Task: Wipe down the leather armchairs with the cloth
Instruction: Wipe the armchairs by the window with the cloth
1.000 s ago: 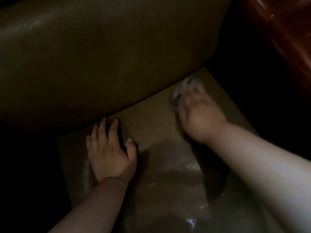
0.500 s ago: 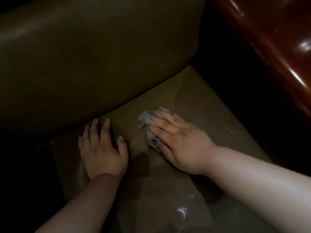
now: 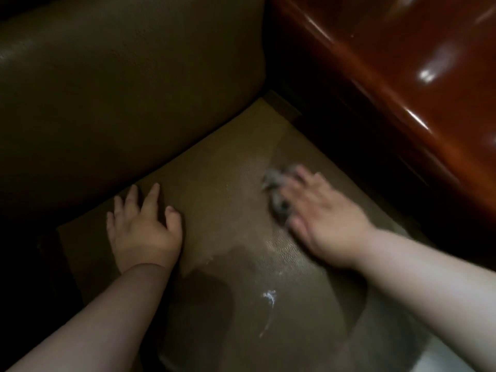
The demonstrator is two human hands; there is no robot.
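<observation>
The brown leather seat cushion point(image 3: 230, 200) of the armchair fills the middle, with the dark backrest cushion point(image 3: 120, 84) rising behind it. My left hand point(image 3: 142, 229) lies flat on the seat near the backrest, fingers straight and spread. My right hand point(image 3: 322, 218) presses a crumpled grey cloth point(image 3: 276, 183) onto the seat with straight fingers; both are motion-blurred. The cloth sticks out past the fingertips on the left.
A glossy red-brown wooden armrest point(image 3: 402, 84) runs along the right side, with a dark gap between it and the seat. A wet sheen and a small white smear point(image 3: 269, 295) lie on the front part of the seat.
My right hand swept the cloth left towards the left hand, then back to the right across the seat. The left hand stayed planted.
</observation>
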